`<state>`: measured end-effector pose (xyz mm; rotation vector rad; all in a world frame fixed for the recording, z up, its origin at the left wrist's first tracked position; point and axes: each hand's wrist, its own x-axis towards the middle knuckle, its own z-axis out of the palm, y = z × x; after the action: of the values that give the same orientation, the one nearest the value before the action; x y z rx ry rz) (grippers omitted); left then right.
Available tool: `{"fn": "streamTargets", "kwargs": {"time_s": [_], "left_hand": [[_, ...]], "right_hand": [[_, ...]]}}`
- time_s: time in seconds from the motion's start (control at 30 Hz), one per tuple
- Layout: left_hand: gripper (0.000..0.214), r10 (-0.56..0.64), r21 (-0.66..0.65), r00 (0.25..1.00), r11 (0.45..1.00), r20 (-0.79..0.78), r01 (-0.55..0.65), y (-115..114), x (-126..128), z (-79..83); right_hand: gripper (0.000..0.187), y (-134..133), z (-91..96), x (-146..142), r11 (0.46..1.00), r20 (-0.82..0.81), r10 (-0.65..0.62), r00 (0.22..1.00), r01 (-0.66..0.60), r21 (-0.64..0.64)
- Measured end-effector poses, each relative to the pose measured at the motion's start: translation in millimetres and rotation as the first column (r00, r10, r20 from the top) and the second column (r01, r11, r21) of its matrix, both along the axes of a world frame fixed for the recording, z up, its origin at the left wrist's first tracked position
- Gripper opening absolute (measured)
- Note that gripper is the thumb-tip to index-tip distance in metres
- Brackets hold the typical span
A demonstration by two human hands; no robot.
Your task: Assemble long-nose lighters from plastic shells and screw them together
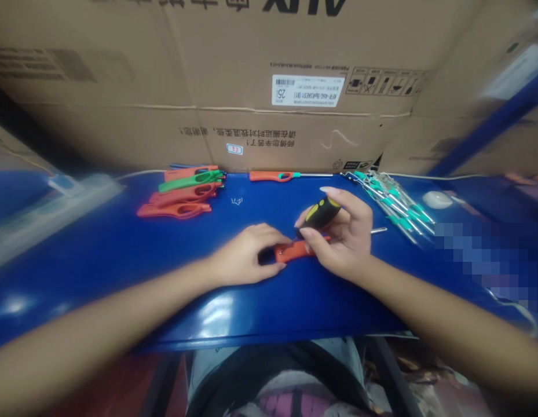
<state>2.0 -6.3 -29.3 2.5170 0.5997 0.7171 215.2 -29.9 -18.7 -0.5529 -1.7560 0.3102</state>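
My left hand [245, 255] lies on the blue table [121, 249], fingers closed on the near end of an orange lighter body [292, 251]. My right hand [344, 234] grips a screwdriver with a black and yellow handle [321, 212], its tip pointing down at the orange body. A thin metal rod [379, 230] sticks out to the right behind my right hand.
A pile of orange and green lighter bodies [182, 197] lies at the back left. One long orange lighter [277, 175] lies at the back centre. Several metal rods with teal ends [392, 200] are heaped at the back right. Cardboard boxes [251, 75] wall off the far edge.
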Motion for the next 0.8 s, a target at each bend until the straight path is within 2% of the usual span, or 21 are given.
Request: {"fn": "streamTargets", "kwargs": {"time_s": [0.5, 0.6, 0.8], "left_hand": [[0.034, -0.037, -0.029, 0.999, 0.999, 0.023, 0.038, 2, -2, -2.5], [0.035, -0.048, -0.032, 0.999, 0.998, 0.018, 0.049, 2, -1, -1.8], [0.032, -0.054, -0.059, 0.998, 0.997, 0.013, 0.055, 2, -1, -1.7]], "right_hand": [[0.064, 1, -1.5, 1, 0.999, 0.045, 0.053, 0.998, -0.052, -0.010], [0.065, 1, 0.1, 2, 0.998, 0.089, 0.066, 0.994, -0.065, -0.010], [0.077, -2, 8.7, 3, 0.991, 0.234, 0.100, 0.967, -0.076, -0.109]]}}
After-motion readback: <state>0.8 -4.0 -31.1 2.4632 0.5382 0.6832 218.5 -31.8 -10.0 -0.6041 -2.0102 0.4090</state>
